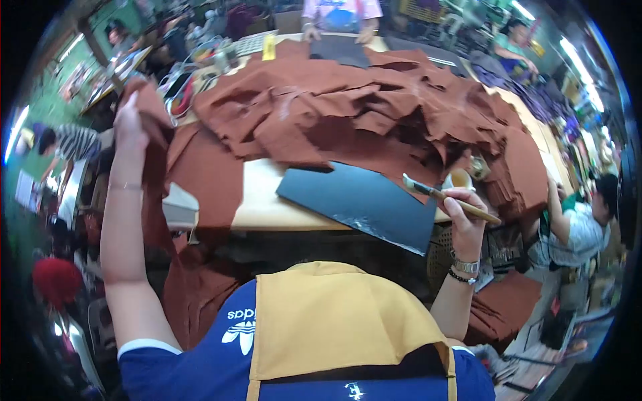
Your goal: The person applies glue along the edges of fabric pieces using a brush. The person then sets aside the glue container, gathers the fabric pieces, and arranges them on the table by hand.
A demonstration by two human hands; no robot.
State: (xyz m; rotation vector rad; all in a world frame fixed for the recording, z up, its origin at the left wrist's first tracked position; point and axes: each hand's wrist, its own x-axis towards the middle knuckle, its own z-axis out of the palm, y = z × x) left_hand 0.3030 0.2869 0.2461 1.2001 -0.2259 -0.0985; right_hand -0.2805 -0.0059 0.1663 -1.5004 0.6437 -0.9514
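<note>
My left hand (pixel 132 127) is raised at the far left, its fingers closed on a reddish-brown fabric piece (pixel 155 113) that hangs down beside the table. In my right hand (pixel 466 208) is a brush (pixel 435 192) with a wooden handle, its pale bristles pointing left above the table. Below the brush lies a dark board (pixel 364 204), smeared with whitish streaks near its front edge. Just behind my right hand stands a small cup (pixel 460 179) with a tan inside. A large heap of reddish-brown cut fabric (pixel 334 107) spreads behind the board.
Across the table (pixel 267 194), a person's hands rest by a dark piece (pixel 339 50). Stacked brown pieces (pixel 518 167) lie at the right edge. Another person (pixel 575 227) sits close on the right. More brown fabric (pixel 505 307) is lower right.
</note>
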